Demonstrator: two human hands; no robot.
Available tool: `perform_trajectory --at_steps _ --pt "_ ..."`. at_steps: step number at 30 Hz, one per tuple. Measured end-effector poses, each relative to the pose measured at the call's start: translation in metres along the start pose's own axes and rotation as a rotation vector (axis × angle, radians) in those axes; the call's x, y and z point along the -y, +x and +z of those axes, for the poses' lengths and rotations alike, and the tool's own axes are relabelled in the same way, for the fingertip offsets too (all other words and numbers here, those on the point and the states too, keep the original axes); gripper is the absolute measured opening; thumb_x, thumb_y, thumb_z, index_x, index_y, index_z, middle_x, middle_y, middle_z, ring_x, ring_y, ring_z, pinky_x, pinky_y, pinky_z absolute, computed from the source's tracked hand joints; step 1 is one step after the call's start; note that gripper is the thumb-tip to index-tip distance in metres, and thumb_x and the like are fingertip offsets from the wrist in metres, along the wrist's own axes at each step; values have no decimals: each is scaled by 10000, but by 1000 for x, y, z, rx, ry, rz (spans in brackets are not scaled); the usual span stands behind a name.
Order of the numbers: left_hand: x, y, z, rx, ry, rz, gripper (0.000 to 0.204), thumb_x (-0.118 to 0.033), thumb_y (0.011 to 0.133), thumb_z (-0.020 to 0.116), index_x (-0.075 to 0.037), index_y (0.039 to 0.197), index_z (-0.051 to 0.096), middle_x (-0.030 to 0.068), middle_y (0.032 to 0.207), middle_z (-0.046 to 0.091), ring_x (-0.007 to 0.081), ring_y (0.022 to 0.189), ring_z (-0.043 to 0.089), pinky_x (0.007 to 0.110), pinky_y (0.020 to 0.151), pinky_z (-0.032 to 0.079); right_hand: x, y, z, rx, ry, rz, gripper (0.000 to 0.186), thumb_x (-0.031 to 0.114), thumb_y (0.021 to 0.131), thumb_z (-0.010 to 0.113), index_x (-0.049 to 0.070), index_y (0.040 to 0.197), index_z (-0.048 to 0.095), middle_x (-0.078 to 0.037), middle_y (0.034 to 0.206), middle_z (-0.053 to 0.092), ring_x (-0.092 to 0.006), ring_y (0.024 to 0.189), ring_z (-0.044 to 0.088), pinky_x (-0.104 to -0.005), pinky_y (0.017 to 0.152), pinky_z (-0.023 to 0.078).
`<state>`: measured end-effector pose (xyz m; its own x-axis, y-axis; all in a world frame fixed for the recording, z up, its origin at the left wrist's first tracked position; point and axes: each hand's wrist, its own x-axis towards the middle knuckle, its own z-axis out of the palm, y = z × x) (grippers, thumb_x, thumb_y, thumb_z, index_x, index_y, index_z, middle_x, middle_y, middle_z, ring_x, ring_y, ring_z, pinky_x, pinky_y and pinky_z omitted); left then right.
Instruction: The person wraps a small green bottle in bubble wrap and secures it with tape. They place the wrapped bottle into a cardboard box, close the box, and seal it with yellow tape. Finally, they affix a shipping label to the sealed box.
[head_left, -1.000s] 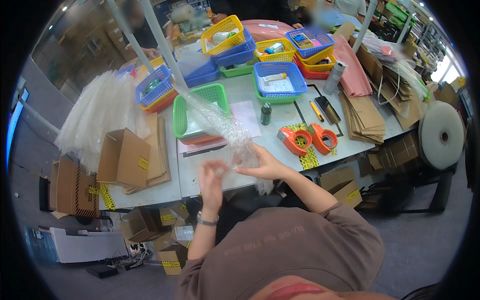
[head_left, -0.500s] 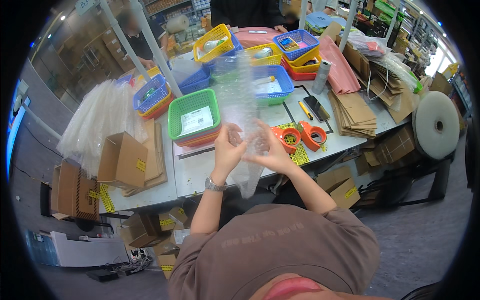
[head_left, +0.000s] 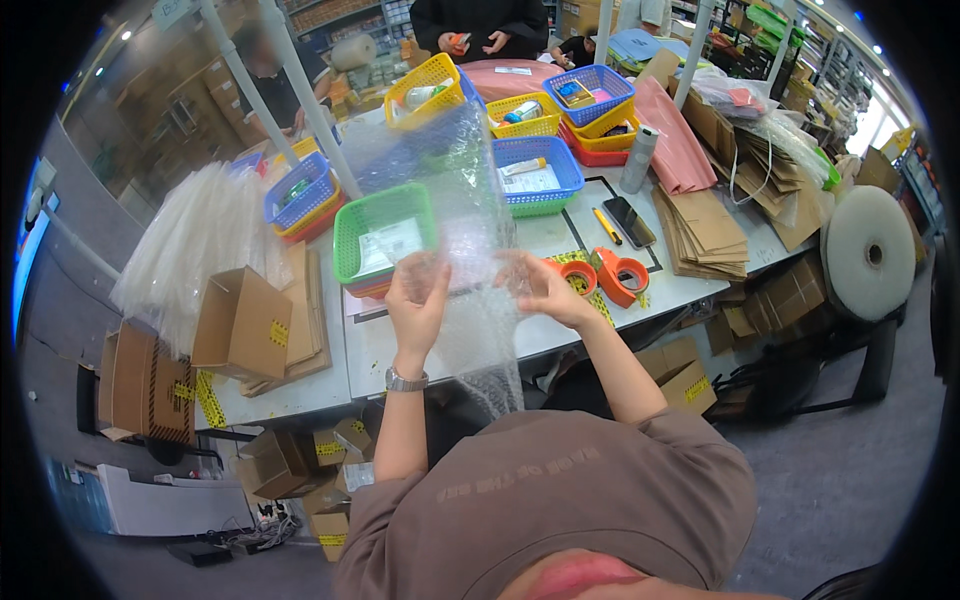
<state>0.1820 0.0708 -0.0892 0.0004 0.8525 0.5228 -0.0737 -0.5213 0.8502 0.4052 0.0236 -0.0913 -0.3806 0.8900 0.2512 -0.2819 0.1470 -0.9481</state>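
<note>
A clear sheet of bubble wrap (head_left: 472, 225) hangs spread in front of me, its lower end dropping past the table edge. My left hand (head_left: 418, 300) grips its left side, thumb up, a watch on the wrist. My right hand (head_left: 545, 288) pinches the opposite side with bent fingers; the fingertips are partly blurred behind the film. Through the sheet shows a green basket (head_left: 345, 235) with a white printed slip, stacked on other baskets. Right of my right hand are two orange tape dispensers (head_left: 622, 278) on the table (head_left: 545, 235).
Blue and yellow baskets (head_left: 540, 165) with small goods stand at the back. A yellow cutter (head_left: 607, 226), a phone (head_left: 630, 220), a grey bottle (head_left: 640, 160) and flat cardboard (head_left: 700, 225) lie right. Left are an open carton (head_left: 235, 325) and bubble-wrap bags (head_left: 190, 240). Another person (head_left: 480, 25) stands across.
My hands have moved apart, the left one leftward, and the narrow bunched bubble wrap is now spread wider. Across the table, the other person's hands have come up, one holding something orange.
</note>
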Motion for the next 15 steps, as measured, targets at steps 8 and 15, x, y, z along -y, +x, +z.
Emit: perform_trajectory --at_steps 8,15 --pt "-67 -32 0 640 166 173 457 -109 773 782 -4 1192 631 92 966 701 155 793 652 281 737 511 -99 -30 -6 254 -730 -19 451 216 827 701 57 1242 621 -96 1075 671 -203 999 592 -353 863 474" --pt "-53 -28 -18 1317 -58 -27 934 -375 637 876 -31 1397 457 144 1326 546 243 1269 485 390 1077 359 32 66 -25 -382 -906 -516 381 38 793 663 94 1170 658 -104 1056 616 -199 950 605 -300 815 500"
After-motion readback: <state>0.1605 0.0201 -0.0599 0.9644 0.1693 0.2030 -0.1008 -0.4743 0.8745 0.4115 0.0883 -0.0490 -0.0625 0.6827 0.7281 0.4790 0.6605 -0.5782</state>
